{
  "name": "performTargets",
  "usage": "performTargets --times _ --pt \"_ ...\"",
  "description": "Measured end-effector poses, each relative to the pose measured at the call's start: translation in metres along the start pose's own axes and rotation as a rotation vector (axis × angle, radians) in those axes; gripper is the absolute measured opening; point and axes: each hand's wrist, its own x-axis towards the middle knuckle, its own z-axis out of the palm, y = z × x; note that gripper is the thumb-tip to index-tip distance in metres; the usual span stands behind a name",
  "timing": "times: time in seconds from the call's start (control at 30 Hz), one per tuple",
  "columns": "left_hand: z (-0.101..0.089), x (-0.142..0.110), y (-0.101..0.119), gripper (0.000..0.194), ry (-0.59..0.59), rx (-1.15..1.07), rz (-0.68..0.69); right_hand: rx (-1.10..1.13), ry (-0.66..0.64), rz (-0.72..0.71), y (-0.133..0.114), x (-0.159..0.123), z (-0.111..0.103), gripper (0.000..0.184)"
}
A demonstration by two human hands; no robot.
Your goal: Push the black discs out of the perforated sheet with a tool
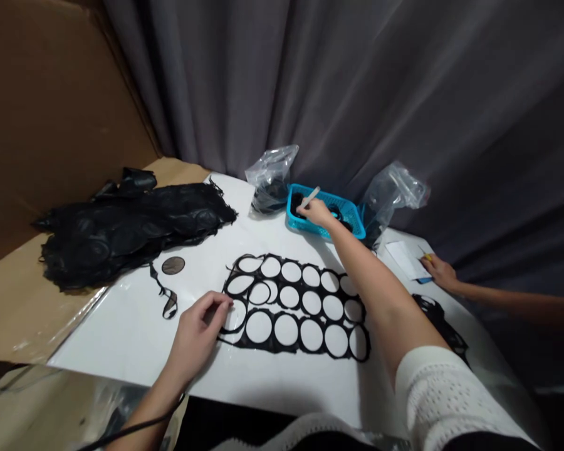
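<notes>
A thin black sheet (pixel 305 322) with rows of round cut-outs lies flat on the white table. My left hand (pixel 202 326) is at the sheet's left edge, thumb and fingers pinched together on its black rim. Farther back, my right hand (pixel 316 212) is over the left part of a blue plastic basket (pixel 310 229), gripping a pale pen-like stick (pixel 311 195). Black ring-like pieces (pixel 336 212) lie inside the basket. What the stick's lower end touches is hidden by my fingers.
A heap of black sheets (pixel 136 225) lies at the left, near a dark disc (pixel 173 265) and a black scrap (pixel 169 300). Clear bags (pixel 270 185) flank the basket. Another person's hand (pixel 439 272) rests by white paper (pixel 407 260). A grey curtain (pixel 348 94) hangs behind.
</notes>
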Motion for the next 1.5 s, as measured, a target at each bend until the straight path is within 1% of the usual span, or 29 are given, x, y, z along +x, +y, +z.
performTargets --times 0.03,0.07,0.1,0.13,0.17,0.2,0.23,0.27,0.3,0.33,0.37,0.4,0.47,0.57,0.67,0.8,0.9,1.0,1.07,1.13,1.17,1.23,1.3,1.37,1.4,1.5 --pt "0.0 0.0 0.001 0.03 -0.003 -0.001 -0.003 -0.001 0.017 -0.001 -0.002 -0.012 -0.005 0.015" --pt "0.001 -0.001 0.002 0.029 -0.006 -0.002 -0.004 -0.001 0.051 -0.003 -0.004 -0.03 -0.009 0.021" --pt "0.001 -0.001 0.003 0.029 -0.009 -0.001 -0.002 -0.001 0.086 -0.007 -0.006 -0.054 -0.012 0.033" --pt "0.001 -0.001 0.003 0.028 -0.008 0.003 0.0 -0.007 0.142 -0.006 -0.01 -0.085 -0.013 0.039" --pt "0.001 -0.002 0.004 0.028 -0.008 0.01 0.003 -0.009 0.217 -0.041 -0.014 -0.119 -0.011 0.037" --pt "0.001 -0.002 0.005 0.029 -0.008 0.019 0.007 -0.005 0.247 -0.101 -0.018 -0.157 -0.005 0.033" --pt "0.001 -0.002 0.005 0.029 -0.008 0.029 0.01 -0.003 0.214 -0.167 -0.023 -0.194 0.003 0.031" --pt "0.001 -0.002 0.005 0.03 -0.009 0.041 0.013 -0.017 0.15 -0.215 -0.027 -0.229 0.013 0.027" --pt "0.001 -0.002 0.006 0.03 -0.011 0.056 0.016 -0.038 0.081 -0.229 -0.03 -0.259 0.024 0.025" --pt "0.001 -0.001 0.005 0.03 -0.013 0.072 0.019 -0.058 0.04 -0.215 -0.032 -0.283 0.034 0.023" --pt "0.001 -0.001 0.005 0.031 -0.015 0.087 0.024 -0.08 0.038 -0.192 -0.033 -0.3 0.043 0.023" --pt "0.001 -0.001 0.005 0.032 -0.017 0.102 0.027 -0.101 0.033 -0.168 -0.033 -0.311 0.049 0.022" --pt "0.001 0.0 0.003 0.034 -0.03 0.127 0.032 -0.144 0.025 -0.143 -0.033 -0.317 0.053 0.021" --pt "0.001 -0.001 0.001 0.036 -0.046 0.147 0.027 -0.206 0.001 -0.154 -0.035 -0.308 0.052 0.024" --pt "0.0 -0.001 0.001 0.038 -0.043 0.156 0.026 -0.247 0.016 -0.171 -0.038 -0.301 0.052 0.029" --pt "0.001 -0.001 0.003 0.038 -0.045 0.165 0.045 -0.277 0.015 -0.193 -0.038 -0.301 0.055 0.027" --pt "0.001 -0.001 0.005 0.037 -0.062 0.18 0.053 -0.221 0.034 -0.195 -0.039 -0.302 0.052 0.023" --pt "0.002 -0.002 0.006 0.035 -0.056 0.203 0.072 -0.046 0.119 -0.173 -0.042 -0.307 0.045 0.021" --pt "0.003 -0.005 0.007 0.031 -0.035 0.235 0.156 0.104 0.196 -0.147 -0.043 -0.317 0.04 0.02" --pt "0.006 -0.012 0.009 0.025 -0.043 0.31 0.328 0.216 0.233 -0.123 -0.044 -0.33 0.036 0.017" --pt "0.008 -0.016 0.01 0.023 -0.073 0.358 0.428 0.258 0.226 -0.104 -0.044 -0.338 0.035 0.015" --pt "0.014 -0.026 0.012 0.02 -0.179 0.449 0.61 0.336 0.188 -0.06 -0.044 -0.351 0.032 0.014" --pt "0.023 -0.038 0.013 0.026 -0.311 0.515 0.739 0.403 0.142 -0.009 -0.043 -0.362 0.03 0.014" --pt "0.032 -0.048 0.013 0.036 -0.414 0.565 0.828 0.449 0.136 0.049 -0.042 -0.367 0.028 0.013" --pt "0.036 -0.051 0.013 0.041 -0.447 0.586 0.859 0.465 0.143 0.081 -0.041 -0.369 0.026 0.013" --pt "0.044 -0.057 0.011 0.051 -0.49 0.642 0.892 0.499 0.164 0.149 -0.034 -0.371 0.02 0.013"
